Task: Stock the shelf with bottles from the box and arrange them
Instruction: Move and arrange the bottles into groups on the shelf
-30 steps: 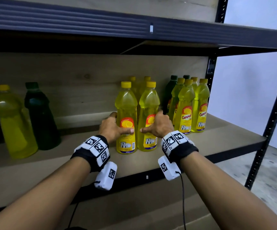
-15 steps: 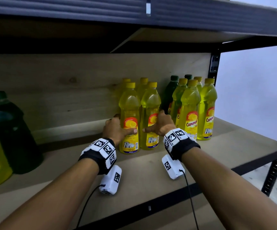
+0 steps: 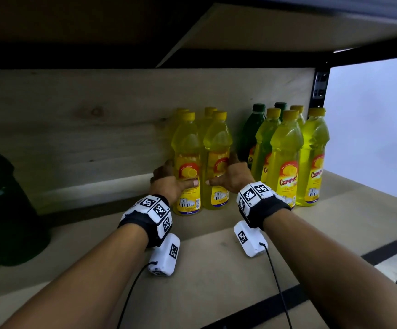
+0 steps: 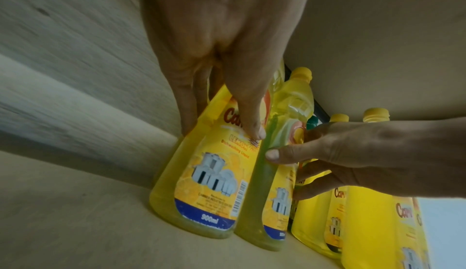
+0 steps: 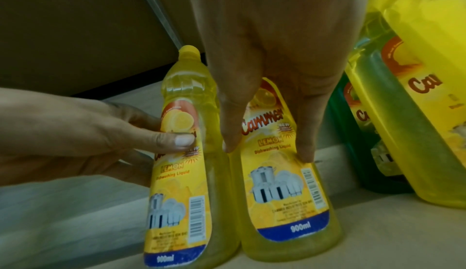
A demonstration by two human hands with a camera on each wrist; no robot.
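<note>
Hands flank two yellow bottles standing side by side on the shelf (image 3: pixel 216 269). Left hand (image 3: pixel 169 186) grips the left bottle (image 3: pixel 188 162) — thumb across its label, fingers (image 4: pixel 189 98) behind. Right hand (image 3: pixel 234 179) grips the right bottle (image 3: pixel 217 153) likewise. More bottles (image 3: pixel 287 157) stand just right, near the back board (image 3: pixel 74 138).

from my head view, the left hand (image 3: pixel 169 184) hides its fingers behind the left front bottle (image 3: pixel 187 167), and the right hand (image 3: pixel 234 178) hides its fingers behind the right front bottle (image 3: pixel 217 162). two yellow bottles (image 3: pixel 208 112) farther back show only caps. the dark green bottle (image 3: pixel 0 198) at far left is cut off by the edge.
</note>
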